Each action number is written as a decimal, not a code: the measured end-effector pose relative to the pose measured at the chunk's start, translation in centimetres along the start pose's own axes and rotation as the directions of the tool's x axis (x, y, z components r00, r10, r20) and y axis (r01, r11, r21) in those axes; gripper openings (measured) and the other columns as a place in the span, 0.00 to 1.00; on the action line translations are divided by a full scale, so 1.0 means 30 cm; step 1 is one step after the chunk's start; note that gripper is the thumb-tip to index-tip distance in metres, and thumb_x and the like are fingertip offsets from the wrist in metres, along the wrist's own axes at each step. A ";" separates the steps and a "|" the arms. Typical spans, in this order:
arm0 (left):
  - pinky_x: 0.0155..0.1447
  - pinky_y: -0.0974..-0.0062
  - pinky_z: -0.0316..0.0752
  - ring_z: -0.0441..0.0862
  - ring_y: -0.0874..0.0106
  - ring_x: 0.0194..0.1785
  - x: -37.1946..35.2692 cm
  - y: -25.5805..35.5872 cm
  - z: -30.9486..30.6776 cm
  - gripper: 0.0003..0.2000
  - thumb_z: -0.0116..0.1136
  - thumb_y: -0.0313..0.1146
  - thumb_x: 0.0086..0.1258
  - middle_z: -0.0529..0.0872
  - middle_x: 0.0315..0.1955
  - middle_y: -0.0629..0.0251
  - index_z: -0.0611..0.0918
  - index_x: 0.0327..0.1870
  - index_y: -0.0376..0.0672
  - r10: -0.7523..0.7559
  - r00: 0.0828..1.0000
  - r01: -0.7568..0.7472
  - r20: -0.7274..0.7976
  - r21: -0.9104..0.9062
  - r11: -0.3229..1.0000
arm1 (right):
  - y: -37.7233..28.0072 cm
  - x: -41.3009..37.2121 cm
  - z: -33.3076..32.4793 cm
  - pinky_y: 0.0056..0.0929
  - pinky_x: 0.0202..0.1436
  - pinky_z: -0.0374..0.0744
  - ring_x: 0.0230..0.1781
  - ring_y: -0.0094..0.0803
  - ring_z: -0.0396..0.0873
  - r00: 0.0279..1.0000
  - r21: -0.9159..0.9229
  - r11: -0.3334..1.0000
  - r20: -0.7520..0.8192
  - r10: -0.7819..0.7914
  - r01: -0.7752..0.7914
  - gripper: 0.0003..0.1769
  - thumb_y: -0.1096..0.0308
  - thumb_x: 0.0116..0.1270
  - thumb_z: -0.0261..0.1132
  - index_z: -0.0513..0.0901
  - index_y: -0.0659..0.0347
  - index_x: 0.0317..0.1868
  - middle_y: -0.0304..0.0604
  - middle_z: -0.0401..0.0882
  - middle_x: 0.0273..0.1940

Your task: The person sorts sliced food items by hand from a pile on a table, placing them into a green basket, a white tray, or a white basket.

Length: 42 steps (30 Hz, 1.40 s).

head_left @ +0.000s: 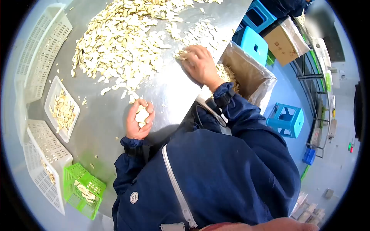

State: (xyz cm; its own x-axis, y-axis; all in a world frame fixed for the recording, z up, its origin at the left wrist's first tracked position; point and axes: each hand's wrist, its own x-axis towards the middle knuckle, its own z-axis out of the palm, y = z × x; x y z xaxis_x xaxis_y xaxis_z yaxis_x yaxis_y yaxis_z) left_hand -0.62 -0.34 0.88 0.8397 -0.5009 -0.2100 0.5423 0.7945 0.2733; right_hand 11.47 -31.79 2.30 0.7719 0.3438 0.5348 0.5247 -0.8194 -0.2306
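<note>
A large heap of pale dried slices (119, 46) lies on the steel table (165, 96). Below the heap's lower edge, my left hand (139, 121) is curled, palm up, around several pale slices (142, 115). My right hand (200, 65) rests palm down near the table's right edge, thumb apart from the bent fingers. Its fingertips touch a few slices beside a thin scatter of slices (204, 34); the underside of that hand is hidden. Just under my right wrist, a lined box (250, 73) beside the table holds more slices (227, 75).
On the left stand a white tray (77, 111) with slices, white perforated baskets (50, 50) and a green basket (83, 173). Blue stools (287, 119) and a cardboard box (283, 42) are on the right-hand floor. Part of another person in dark clothing (283, 7) shows at the top right.
</note>
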 end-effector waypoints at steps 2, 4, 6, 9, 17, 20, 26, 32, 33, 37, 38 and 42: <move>0.13 0.87 0.62 0.75 0.76 0.31 0.005 0.000 0.002 0.14 0.45 0.43 0.91 0.77 0.41 0.56 0.77 0.50 0.40 -0.010 1.000 0.010 0.002 0.006 1.000 | 0.006 0.058 -0.041 0.50 0.73 0.73 0.65 0.47 0.78 0.998 -0.125 0.991 -0.036 -0.058 0.053 0.16 0.54 0.73 0.72 0.89 0.51 0.55 0.43 0.83 0.61; 0.13 0.87 0.61 0.75 0.76 0.31 0.005 0.002 -0.001 0.14 0.45 0.42 0.91 0.77 0.41 0.55 0.77 0.50 0.40 -0.015 1.000 0.015 0.003 -0.001 1.000 | 0.024 0.091 0.004 0.50 0.74 0.72 0.65 0.48 0.79 0.997 -0.094 0.994 -0.040 -0.058 0.054 0.17 0.52 0.73 0.70 0.89 0.51 0.55 0.43 0.83 0.61; 0.13 0.87 0.61 0.75 0.76 0.31 0.003 0.003 0.001 0.14 0.44 0.42 0.91 0.77 0.41 0.55 0.76 0.50 0.40 -0.011 1.000 0.011 -0.004 -0.006 1.000 | 0.044 0.098 0.030 0.50 0.74 0.72 0.65 0.48 0.79 1.000 -0.045 0.999 -0.004 -0.010 0.010 0.17 0.52 0.74 0.69 0.89 0.51 0.54 0.42 0.84 0.60; 0.13 0.87 0.61 0.75 0.76 0.31 -0.005 0.001 0.008 0.14 0.44 0.42 0.91 0.77 0.42 0.55 0.76 0.50 0.40 0.010 1.000 -0.010 -0.018 -0.009 1.000 | 0.095 0.062 0.042 0.49 0.71 0.74 0.61 0.47 0.81 0.994 -0.022 0.995 0.054 0.095 -0.094 0.15 0.54 0.74 0.69 0.89 0.53 0.51 0.43 0.86 0.55; 0.14 0.87 0.61 0.74 0.75 0.31 0.002 -0.001 -0.005 0.15 0.44 0.42 0.91 0.77 0.42 0.56 0.77 0.51 0.40 -0.017 1.000 0.017 0.010 -0.019 1.000 | 0.282 -0.209 -0.178 0.49 0.65 0.76 0.59 0.47 0.81 0.939 -0.286 0.894 -0.102 0.330 -0.345 0.08 0.63 0.75 0.70 0.88 0.55 0.48 0.45 0.87 0.55; 0.16 0.86 0.59 0.75 0.74 0.31 0.003 0.003 -0.002 0.15 0.45 0.43 0.91 0.79 0.42 0.55 0.78 0.50 0.41 -0.037 0.999 0.037 -0.009 -0.012 0.999 | 0.191 -0.081 -0.163 0.45 0.65 0.80 0.61 0.51 0.82 0.894 -0.056 0.893 -0.039 0.446 -0.448 0.11 0.64 0.74 0.69 0.90 0.52 0.54 0.48 0.87 0.58; 0.16 0.86 0.58 0.75 0.75 0.31 -0.010 0.003 0.001 0.14 0.45 0.43 0.90 0.79 0.42 0.56 0.78 0.50 0.42 -0.010 0.999 0.010 -0.032 0.003 1.000 | 0.046 0.267 0.110 0.45 0.67 0.82 0.64 0.54 0.82 0.993 0.205 0.978 0.114 0.023 -0.046 0.21 0.56 0.75 0.70 0.87 0.48 0.65 0.52 0.82 0.67; 0.15 0.87 0.59 0.74 0.76 0.31 -0.009 0.001 -0.008 0.15 0.44 0.44 0.91 0.78 0.43 0.56 0.77 0.51 0.42 -0.003 1.000 0.003 -0.016 0.003 1.000 | -0.105 0.287 0.200 0.52 0.77 0.72 0.74 0.54 0.73 0.928 0.224 0.959 0.288 -0.236 0.175 0.24 0.49 0.73 0.69 0.87 0.44 0.66 0.50 0.77 0.73; 0.16 0.87 0.60 0.74 0.76 0.32 -0.011 0.001 -0.010 0.15 0.44 0.44 0.91 0.79 0.43 0.57 0.77 0.51 0.42 -0.007 1.000 0.007 -0.011 0.000 1.000 | -0.110 0.262 0.170 0.53 0.78 0.71 0.75 0.55 0.72 0.922 0.258 0.953 0.308 -0.235 0.157 0.23 0.50 0.72 0.70 0.88 0.43 0.66 0.50 0.77 0.74; 0.16 0.88 0.60 0.75 0.75 0.32 -0.002 0.002 -0.013 0.15 0.44 0.45 0.91 0.80 0.43 0.56 0.78 0.51 0.42 -0.029 0.999 0.029 0.022 -0.011 1.000 | -0.046 0.159 0.065 0.51 0.73 0.76 0.70 0.56 0.76 0.979 0.188 0.982 0.203 -0.020 -0.019 0.21 0.61 0.69 0.73 0.90 0.41 0.63 0.52 0.78 0.72; 0.16 0.88 0.60 0.75 0.75 0.32 0.002 0.002 -0.014 0.15 0.44 0.45 0.91 0.80 0.43 0.55 0.78 0.51 0.42 -0.038 0.999 0.038 0.026 -0.013 0.999 | -0.026 0.144 0.042 0.48 0.72 0.79 0.68 0.55 0.78 0.984 0.125 0.992 0.179 0.011 -0.034 0.21 0.62 0.69 0.73 0.90 0.42 0.62 0.51 0.79 0.71; 0.14 0.87 0.59 0.74 0.76 0.30 0.008 0.002 -0.004 0.15 0.44 0.43 0.91 0.77 0.41 0.56 0.77 0.51 0.40 -0.029 0.999 0.029 0.022 -0.003 1.000 | -0.034 0.192 -0.035 0.43 0.66 0.83 0.64 0.51 0.84 0.927 0.385 0.915 0.374 -0.039 -0.117 0.17 0.62 0.72 0.71 0.91 0.45 0.60 0.51 0.84 0.66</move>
State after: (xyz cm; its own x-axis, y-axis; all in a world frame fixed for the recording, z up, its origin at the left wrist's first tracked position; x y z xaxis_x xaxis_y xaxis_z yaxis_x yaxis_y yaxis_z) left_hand -0.39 -0.37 0.73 0.8242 -0.5308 -0.1974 0.5661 0.7806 0.2648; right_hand 15.00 -29.44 6.46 0.8291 0.5218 0.2006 0.5282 -0.6136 -0.5870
